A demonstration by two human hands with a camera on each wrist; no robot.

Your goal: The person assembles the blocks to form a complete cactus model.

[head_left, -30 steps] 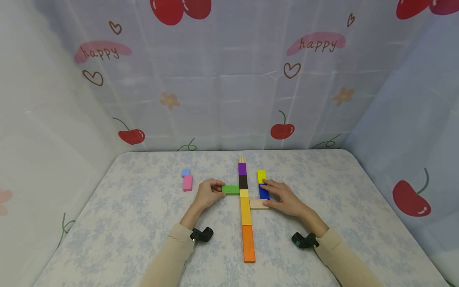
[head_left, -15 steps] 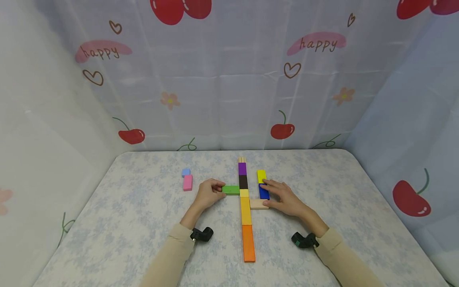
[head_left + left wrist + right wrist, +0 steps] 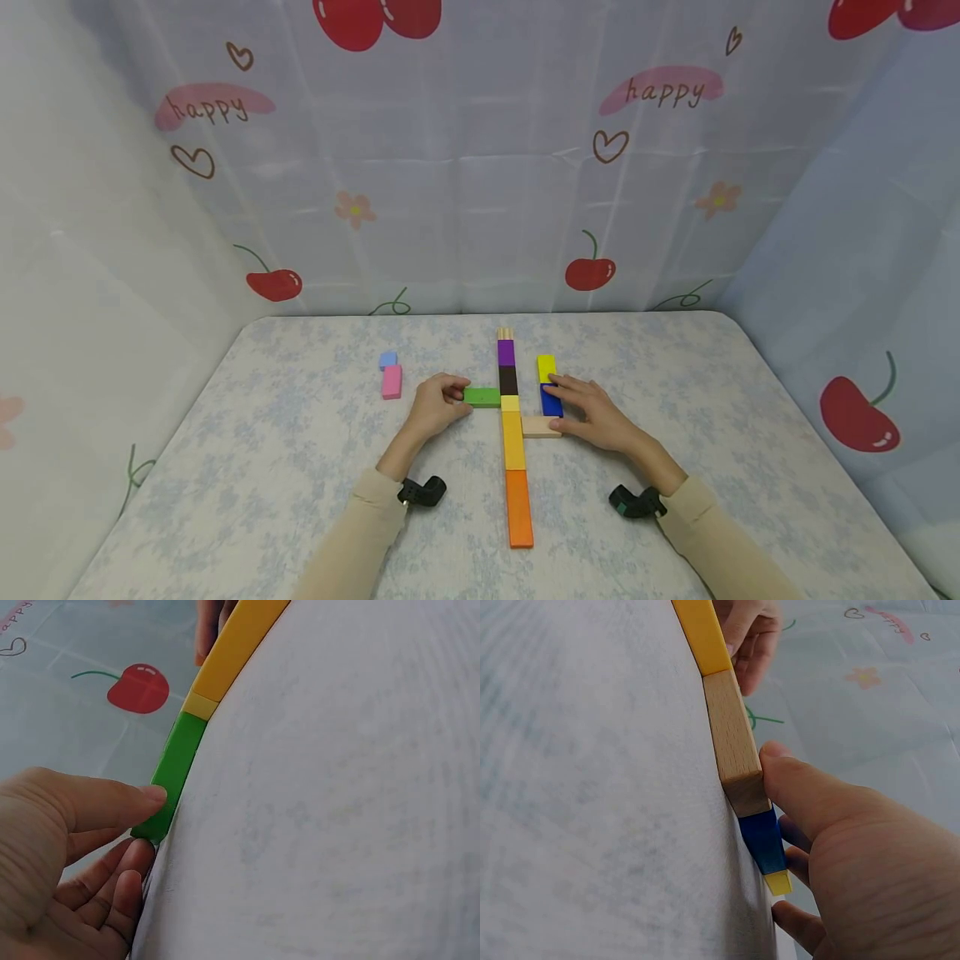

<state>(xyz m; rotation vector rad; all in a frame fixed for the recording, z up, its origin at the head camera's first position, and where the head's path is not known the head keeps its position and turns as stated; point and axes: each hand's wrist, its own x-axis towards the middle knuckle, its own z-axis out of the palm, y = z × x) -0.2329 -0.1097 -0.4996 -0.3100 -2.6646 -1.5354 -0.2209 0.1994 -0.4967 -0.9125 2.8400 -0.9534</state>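
Observation:
My left hand (image 3: 437, 402) pinches the outer end of a green wooden block (image 3: 482, 397), thumb on its near side. That block's other end meets a central column of blocks laid flat. In the left wrist view the thumb (image 3: 154, 793) lies against the green block. My right hand (image 3: 596, 414) rests over the right side with fingers spread, fingertips on a dark blue block (image 3: 552, 404) and near a yellow block (image 3: 547, 367). Its thumb (image 3: 776, 750) touches a plain wood block (image 3: 733, 724) that juts right from the column. The blue block stands off that wood block's outer end.
The column runs away from me: orange block (image 3: 519, 510), amber block (image 3: 513, 442), pale yellow block (image 3: 510, 404), dark brown block (image 3: 508, 380), purple block (image 3: 507, 352), then thin pale sticks (image 3: 506, 333). Pink block (image 3: 392, 382) and light blue block (image 3: 387, 360) lie far left. Curtain (image 3: 465, 192) hangs behind.

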